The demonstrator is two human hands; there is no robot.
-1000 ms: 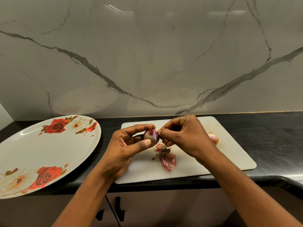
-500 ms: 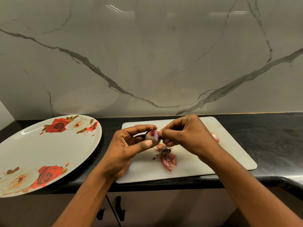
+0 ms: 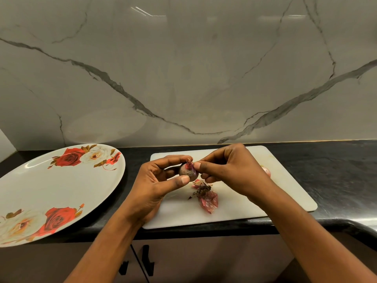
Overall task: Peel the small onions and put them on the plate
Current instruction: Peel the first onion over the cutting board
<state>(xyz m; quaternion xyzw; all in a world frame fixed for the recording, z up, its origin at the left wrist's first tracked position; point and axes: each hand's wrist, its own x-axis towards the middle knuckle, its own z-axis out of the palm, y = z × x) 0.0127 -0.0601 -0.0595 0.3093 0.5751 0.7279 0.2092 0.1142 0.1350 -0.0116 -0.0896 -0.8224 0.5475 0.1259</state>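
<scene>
Over the middle of the cutting board (image 3: 234, 211): left hand (image 3: 155, 186) grip curled round a small onion (image 3: 187, 171), right hand (image 3: 228, 170) grip pinching skin at its tip. Peeling looks partway done. Shed skins (image 3: 207, 200) lie on the board, a second onion (image 3: 266, 170) at its right side. The plate (image 3: 51, 190), left of the board on the desk (image 3: 336, 170), has no onions on it yet.

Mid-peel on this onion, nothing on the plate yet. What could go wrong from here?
1. The left hand holds the onion by fingertips while the right hand pinches its skin; a sharp tug could pop it loose and off the counter.
2. A second onion lies beside the right wrist and could get knocked off the cutting board.
3. The plate seems to overhang the counter's front edge; a forearm bump might tip it.
</scene>
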